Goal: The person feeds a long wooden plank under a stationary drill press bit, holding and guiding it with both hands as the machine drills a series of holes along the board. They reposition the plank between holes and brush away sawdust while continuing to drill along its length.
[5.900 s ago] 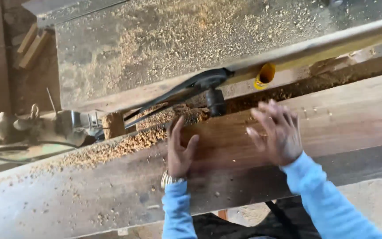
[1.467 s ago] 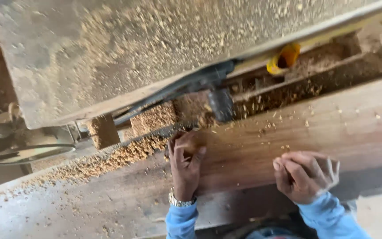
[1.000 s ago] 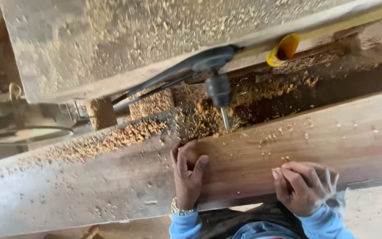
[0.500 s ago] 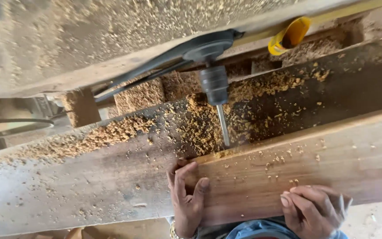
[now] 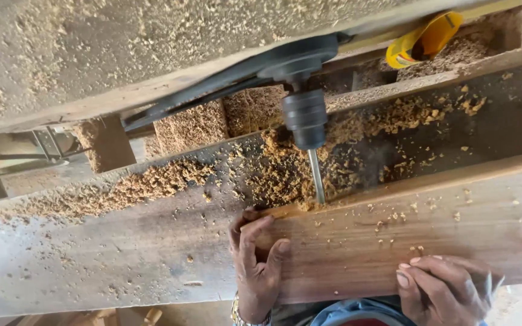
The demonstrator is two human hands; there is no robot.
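With the left hand [image 5: 258, 259] spread flat on the wooden plank's [image 5: 394, 235] left end and the right hand [image 5: 445, 290] curled over its near edge, the drill bit [image 5: 316, 176] meets the plank's far edge amid sawdust [image 5: 273, 175], boring apparently underway, depth hidden.

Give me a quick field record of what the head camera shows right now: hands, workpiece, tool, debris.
left hand: flat on the end of the wooden plank, fingers spread, wristwatch at the wrist
right hand: curled over the plank's near edge
drill bit: horizontal, tip at the plank's far edge
chuck: dark, holds the bit
machine table: grey metal, under the plank
sawdust: heaped along the table's far side and around the bit
yellow cup: upper right, lying tilted
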